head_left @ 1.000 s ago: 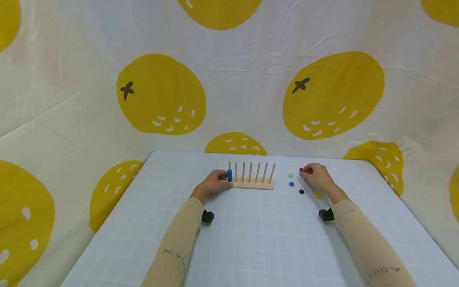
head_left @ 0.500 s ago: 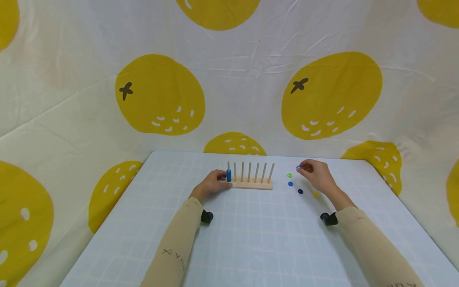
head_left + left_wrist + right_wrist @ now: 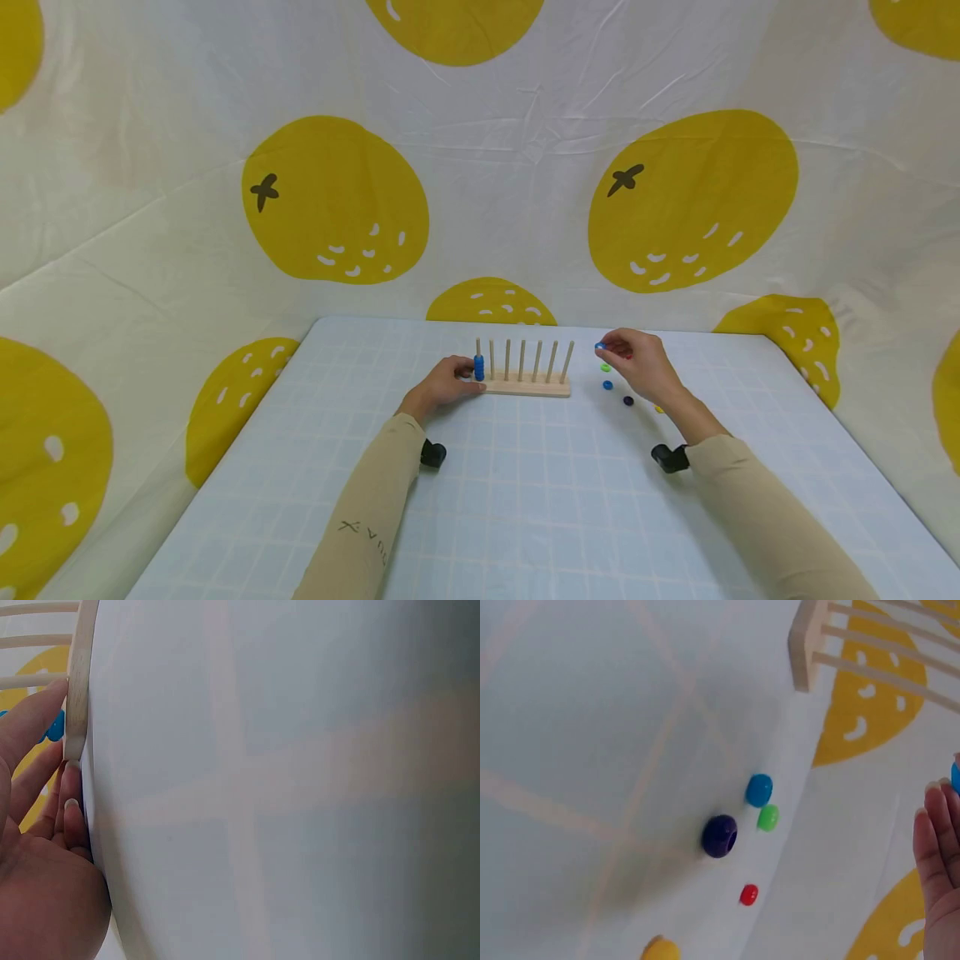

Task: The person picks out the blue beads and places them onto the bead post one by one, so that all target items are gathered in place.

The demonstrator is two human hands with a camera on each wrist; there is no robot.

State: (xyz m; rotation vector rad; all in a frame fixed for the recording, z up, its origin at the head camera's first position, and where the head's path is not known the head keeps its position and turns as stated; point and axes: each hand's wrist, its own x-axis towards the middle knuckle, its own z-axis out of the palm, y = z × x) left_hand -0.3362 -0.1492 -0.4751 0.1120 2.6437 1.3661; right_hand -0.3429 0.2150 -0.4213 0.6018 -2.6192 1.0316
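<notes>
A wooden peg stand (image 3: 528,388) with a row of upright pegs sits on the table. Blue beads (image 3: 479,367) are stacked on its leftmost peg. My left hand (image 3: 444,385) grips the stand's left end, with the thumb (image 3: 34,720) against the base (image 3: 79,690) in the left wrist view. Right of the stand, my right hand (image 3: 641,362) pinches a blue bead (image 3: 599,346) above the table. Only an edge of that held bead (image 3: 955,778) shows in the right wrist view, beside the fingers.
Loose beads lie below the right hand: a blue bead (image 3: 760,790), a green bead (image 3: 768,818), a dark purple bead (image 3: 720,836), a red bead (image 3: 749,894) and a yellow bead (image 3: 661,950). A fruit-patterned cloth (image 3: 525,208) hangs behind the table (image 3: 525,500).
My right hand has lifted a blue bead off the table and carried it left toward the stand. The left hand stays at the stand's left end.
</notes>
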